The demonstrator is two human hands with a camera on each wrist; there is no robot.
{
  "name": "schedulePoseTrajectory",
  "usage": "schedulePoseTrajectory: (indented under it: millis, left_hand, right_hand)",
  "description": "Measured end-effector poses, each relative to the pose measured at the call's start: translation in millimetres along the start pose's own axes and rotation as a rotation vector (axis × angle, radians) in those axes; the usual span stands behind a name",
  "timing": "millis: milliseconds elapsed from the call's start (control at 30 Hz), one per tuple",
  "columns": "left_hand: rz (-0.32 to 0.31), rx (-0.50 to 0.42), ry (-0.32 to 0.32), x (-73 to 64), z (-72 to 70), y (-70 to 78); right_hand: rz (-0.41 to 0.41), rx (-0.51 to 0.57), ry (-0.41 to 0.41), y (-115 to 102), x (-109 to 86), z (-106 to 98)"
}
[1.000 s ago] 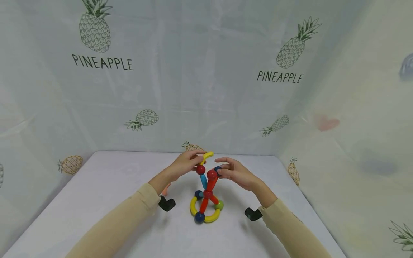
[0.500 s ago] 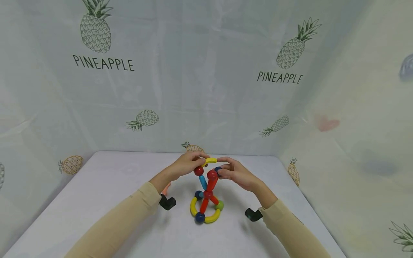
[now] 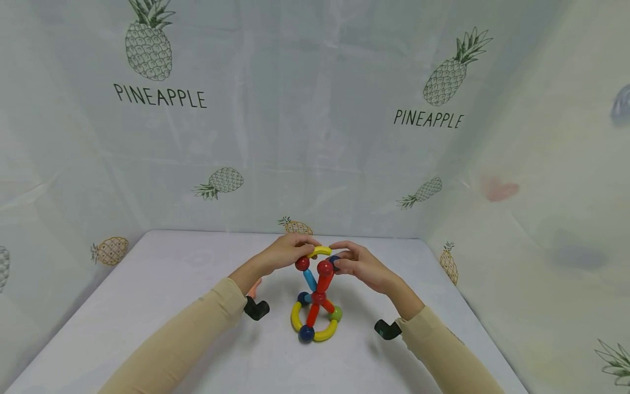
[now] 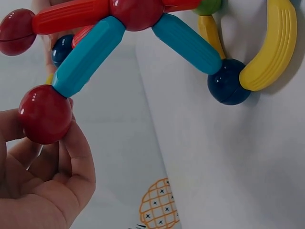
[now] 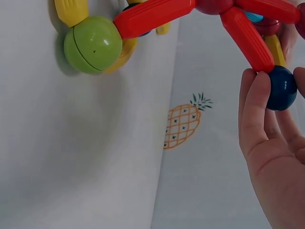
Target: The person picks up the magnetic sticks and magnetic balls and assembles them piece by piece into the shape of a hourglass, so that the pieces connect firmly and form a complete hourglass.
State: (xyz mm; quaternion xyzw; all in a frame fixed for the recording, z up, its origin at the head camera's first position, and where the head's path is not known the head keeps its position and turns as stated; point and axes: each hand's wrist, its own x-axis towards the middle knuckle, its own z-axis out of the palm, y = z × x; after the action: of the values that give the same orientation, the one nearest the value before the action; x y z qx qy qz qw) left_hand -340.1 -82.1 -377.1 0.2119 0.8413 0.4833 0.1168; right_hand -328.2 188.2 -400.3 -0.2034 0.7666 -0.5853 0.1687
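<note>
A toy frame of coloured balls and rods stands on the table, its red hub ball (image 3: 319,298) above a ring of yellow curved rods (image 3: 326,332), dark blue balls (image 3: 307,334) and a green ball (image 5: 93,45). My left hand (image 3: 280,255) grips the red ball (image 4: 45,114) atop a light blue rod (image 4: 88,57). Between the hands, a yellow curved rod (image 3: 321,250) bridges the top. My right hand (image 3: 364,266) pinches the dark blue ball (image 5: 282,88) at a red rod's end (image 5: 248,38). Another red ball (image 3: 325,267) points forward, untouched.
The white table (image 3: 197,350) meets a pale curtain (image 3: 315,137) with pineapple prints at its back edge. Black wrist mounts (image 3: 256,308) sit below both wrists. A small pinkish thing (image 3: 254,288) shows partly behind the left wrist.
The yellow curved rod has swung from pointing up to lying across towards the dark blue ball. The left hand's red ball has shifted slightly left and down. The right hand barely moved.
</note>
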Motion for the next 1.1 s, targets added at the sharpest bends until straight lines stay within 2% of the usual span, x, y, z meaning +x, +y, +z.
schedulePoseTrajectory:
  millis: [267, 400, 567, 767, 900, 1100]
  left_hand:
    - [-0.015, 0.008, -0.029, -2.9, -0.3, 2.4]
    - [-0.026, 0.020, -0.026, -3.5, 0.0, 3.7]
    - [-0.037, -0.006, -0.019, -2.0, 0.3, 0.7]
    - [-0.047, -0.026, -0.012, -3.5, -0.4, -3.5]
    - [-0.049, -0.031, -0.012, -4.8, -2.9, -8.2]
    - [-0.031, -0.114, -0.047, -8.0, -8.1, -14.7]
  right_hand:
    - [-0.004, -0.017, 0.009, 3, -0.7, -2]
    - [-0.009, -0.035, 0.002, 3, -0.8, -3]
    - [-0.014, -0.040, -0.009, -2, 2.4, 1]
    - [0.012, -0.105, 0.054, -4, 14.8, 10]
    - [0.043, -0.091, 0.103, -4, 17.1, 12]
    - [0.065, -0.067, 0.138, -5, 16.3, 12]
